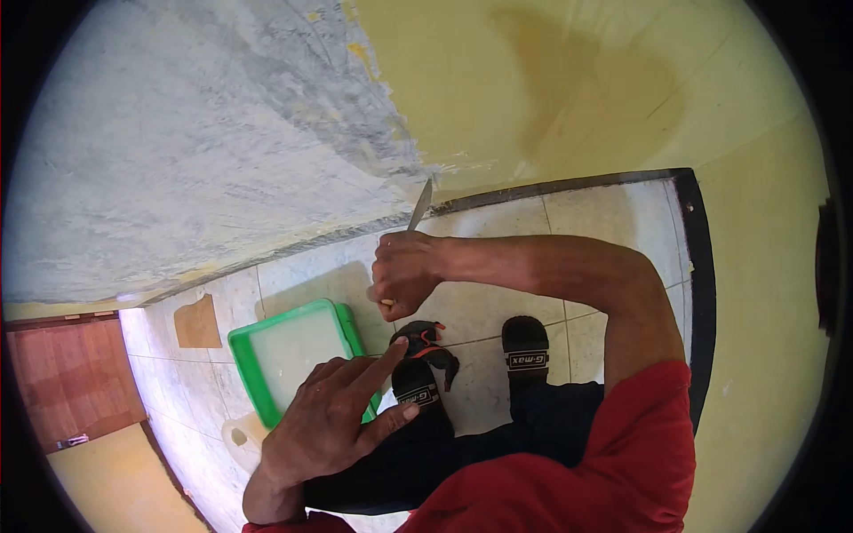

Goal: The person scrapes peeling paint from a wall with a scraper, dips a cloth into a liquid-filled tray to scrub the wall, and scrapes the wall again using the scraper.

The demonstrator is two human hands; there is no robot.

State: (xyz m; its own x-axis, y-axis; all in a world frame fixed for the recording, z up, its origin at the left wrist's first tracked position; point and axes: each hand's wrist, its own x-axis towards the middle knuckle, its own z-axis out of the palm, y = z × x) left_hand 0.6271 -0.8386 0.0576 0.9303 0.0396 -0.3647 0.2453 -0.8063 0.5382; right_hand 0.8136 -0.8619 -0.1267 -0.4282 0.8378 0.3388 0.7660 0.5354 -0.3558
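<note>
My right hand [404, 274] is closed in a fist around the handle of a putty knife [422, 204]. The metal blade points up, with its tip at the low edge of the wall, where the grey-white patchy surface [204, 151] meets yellow paint [462, 107]. Much of the handle is hidden by my fingers. My left hand [338, 413] hangs in front of my knee with fingers and thumb apart, holding nothing. Beyond it lies a green tray [244, 364] with a whitish inside, partly covered by that hand.
A black and red object [431, 351], kind unclear, lies by my sandal [416, 386]. A brown flat piece [197, 322] and a pale ring-shaped item [240, 437] are on the tiled floor [480, 391]. Dark skirting [697, 266] borders the right wall; a wooden door [75, 382] stands far left.
</note>
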